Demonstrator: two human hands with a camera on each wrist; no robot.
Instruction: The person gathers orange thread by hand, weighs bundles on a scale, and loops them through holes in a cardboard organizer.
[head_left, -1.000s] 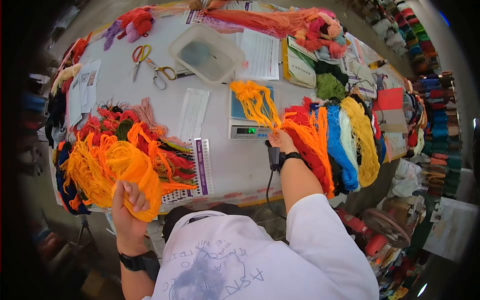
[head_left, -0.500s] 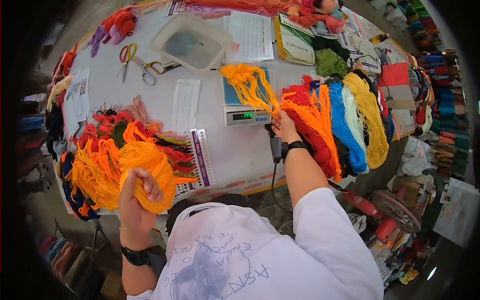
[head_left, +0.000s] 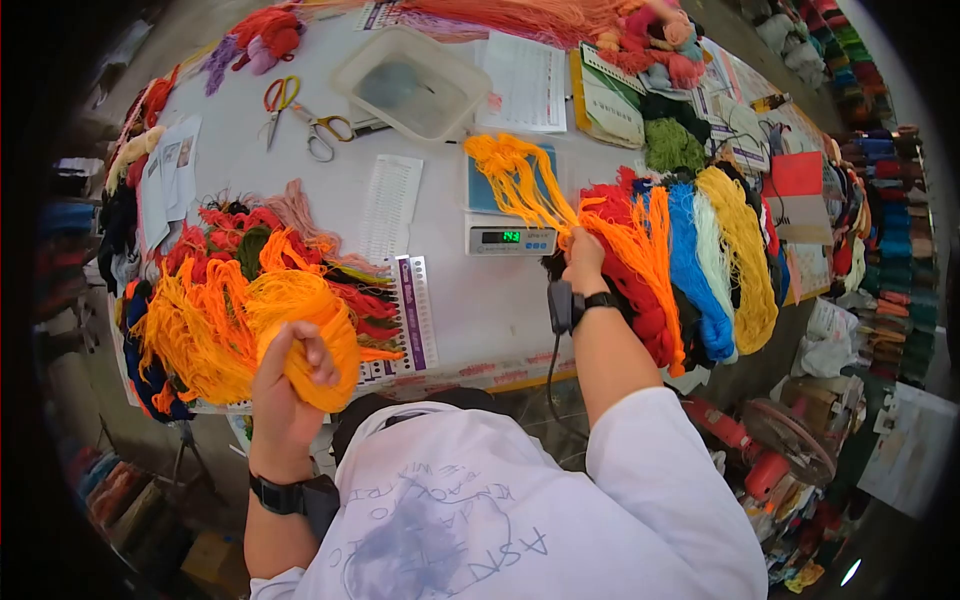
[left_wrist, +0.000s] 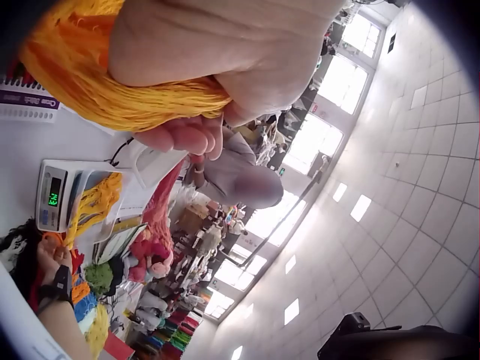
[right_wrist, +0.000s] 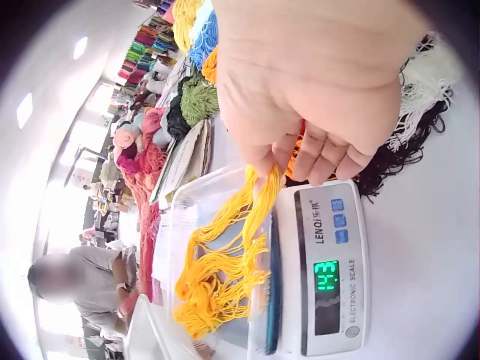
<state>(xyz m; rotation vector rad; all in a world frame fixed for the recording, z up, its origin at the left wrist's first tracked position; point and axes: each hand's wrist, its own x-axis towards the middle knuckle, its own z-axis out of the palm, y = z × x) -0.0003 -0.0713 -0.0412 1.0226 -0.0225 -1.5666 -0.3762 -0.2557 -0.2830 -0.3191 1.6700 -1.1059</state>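
Note:
My left hand [head_left: 290,385] grips a thick yellow-orange hank of yarn [left_wrist: 150,101], its fingers curled round the strands in the left wrist view. A thinner bundle of yellow-orange yarn [right_wrist: 217,277] trails over the blue platform [head_left: 492,190] of an electronic scale [head_left: 510,236]. One end of this bundle is pinched between thumb and fingers of my right hand [head_left: 583,262], just beyond the scale's right front corner. The scale's green display [right_wrist: 325,277] is lit and reads 143, perhaps with a decimal point.
Mixed red, green and orange yarn [head_left: 375,310] lies at the left. Coloured hanks, including a blue one [head_left: 690,260], line the right. Behind the scale stand a clear plastic tub [head_left: 440,125] and scissors [head_left: 283,93]. A person [right_wrist: 82,281] is across the table.
The scale's reading has risen from a much lower number to about 143. My left hand and its hank have shifted slightly right; my right hand keeps its pinch. The head view has also shifted.

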